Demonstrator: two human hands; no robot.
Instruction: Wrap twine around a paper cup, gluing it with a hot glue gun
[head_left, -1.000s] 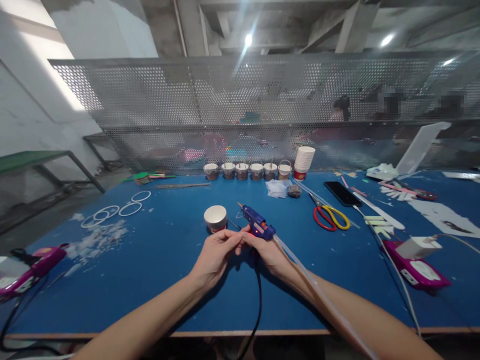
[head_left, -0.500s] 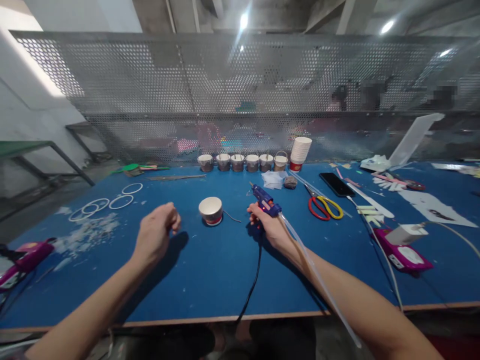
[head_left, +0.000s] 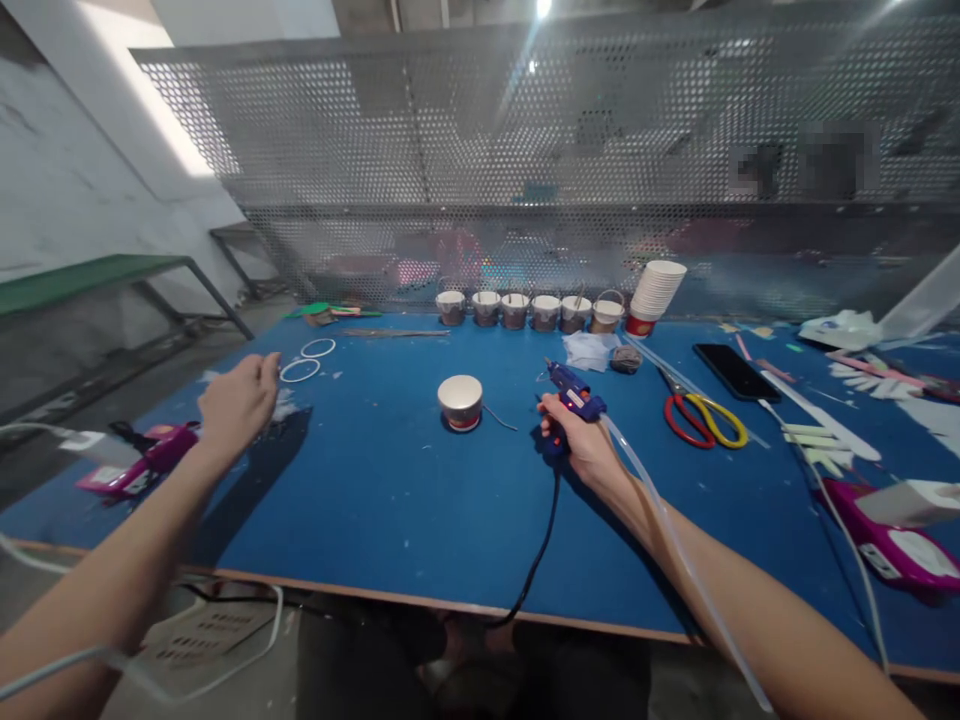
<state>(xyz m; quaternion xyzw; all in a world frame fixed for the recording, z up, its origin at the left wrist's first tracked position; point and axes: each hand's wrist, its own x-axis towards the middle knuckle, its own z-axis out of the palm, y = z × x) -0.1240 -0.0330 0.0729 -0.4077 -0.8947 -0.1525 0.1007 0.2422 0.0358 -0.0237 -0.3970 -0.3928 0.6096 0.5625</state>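
Pink glue gun point(head_left: 892, 545) cut by the right edge, glue gun point(head_left: 571, 400) grip hidden in the right hand point(head_left: 581, 450), figures behind the mesh screen point(head_left: 525, 170) blurred, row of small cups point(head_left: 529, 310) contents unreadable

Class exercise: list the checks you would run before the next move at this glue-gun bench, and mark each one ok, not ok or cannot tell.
1. Right hand grips the glue gun: ok.
2. Glue stick loaded at the rear: ok.
3. Nozzle clear of the paper cup: ok.
4. Left hand over the white rings: ok; holding one: cannot tell.
5. Gun cord free over the table edge: ok.
6. Gun hot: cannot tell.
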